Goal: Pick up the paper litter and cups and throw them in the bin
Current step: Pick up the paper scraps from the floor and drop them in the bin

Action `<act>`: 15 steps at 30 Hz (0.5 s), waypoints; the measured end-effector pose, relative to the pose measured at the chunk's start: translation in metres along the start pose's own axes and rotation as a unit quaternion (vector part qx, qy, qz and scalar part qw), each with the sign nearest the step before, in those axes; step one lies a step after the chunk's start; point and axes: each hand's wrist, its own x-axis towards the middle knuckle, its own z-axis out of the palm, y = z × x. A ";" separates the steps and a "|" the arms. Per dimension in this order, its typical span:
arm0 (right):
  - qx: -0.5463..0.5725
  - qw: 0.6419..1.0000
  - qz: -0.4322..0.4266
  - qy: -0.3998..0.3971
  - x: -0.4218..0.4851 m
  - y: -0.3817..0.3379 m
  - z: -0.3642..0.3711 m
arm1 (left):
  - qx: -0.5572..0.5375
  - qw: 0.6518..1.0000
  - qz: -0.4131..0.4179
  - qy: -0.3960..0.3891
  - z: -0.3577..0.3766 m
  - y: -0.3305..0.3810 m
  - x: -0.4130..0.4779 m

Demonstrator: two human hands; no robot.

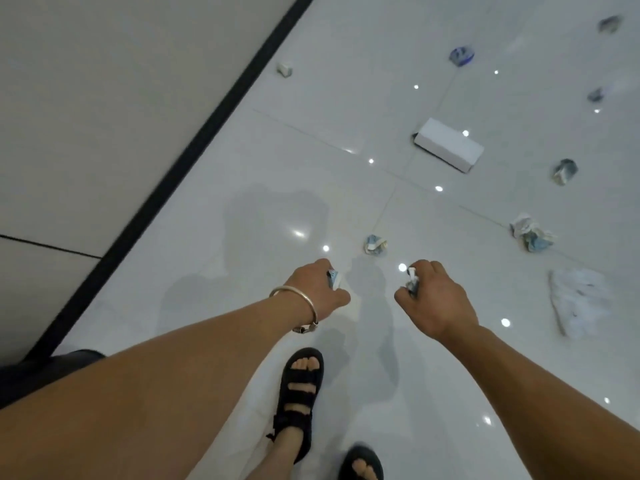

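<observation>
- Glossy white tiles make up the floor [277,188] below me in the head view, dotted with reflected ceiling lights. A grey wall panel [104,98] with a black skirting strip [194,157] at its foot runs diagonally along the left.
- My left hand [320,292], with a metal bangle [301,299] on the wrist, reaches forward and down. Its fingers are curled round a small blue-and-white paper scrap [334,277], gripping it.
- My right hand [436,299] reaches out beside it, the two hands apart. Its fingers are closed on a crumpled white scrap [412,280], held between them and the thumb.
- A crumpled paper ball [375,244] lies on the floor just beyond my hands and between them, touching neither.
- Further right a larger paper wad [531,233], white and blue, lies beside a tile joint. Nearer me a pale flattened sheet [578,299] lies blurred on the floor.
- A white box [448,144] lies flat further off, well apart from my hands.
- Right of the box sits a grey-blue ball [564,171]. Beyond are a blue crumpled piece [461,55], a small dark bit [595,95] and a furthest bit [610,23], all too blurred for me to tell paper from cup.
- A small white piece [284,68] lies near the skirting strip, far ahead on the left.
- My feet in black sandals [299,400] stand at the bottom edge, one ahead of the other.
</observation>
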 end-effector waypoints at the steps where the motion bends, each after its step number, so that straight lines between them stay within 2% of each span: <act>1: -0.004 1.000 -0.017 0.003 -0.007 -0.016 -0.013 | -0.007 1.000 -0.004 0.014 -0.014 0.000 -0.016; 8: -0.049 0.987 -0.149 -0.022 -0.081 -0.138 -0.061 | -0.083 0.990 -0.052 0.106 -0.089 -0.035 -0.147; 15: -0.053 0.969 -0.230 -0.073 -0.154 -0.257 -0.036 | -0.147 0.965 -0.127 0.176 -0.129 -0.135 -0.271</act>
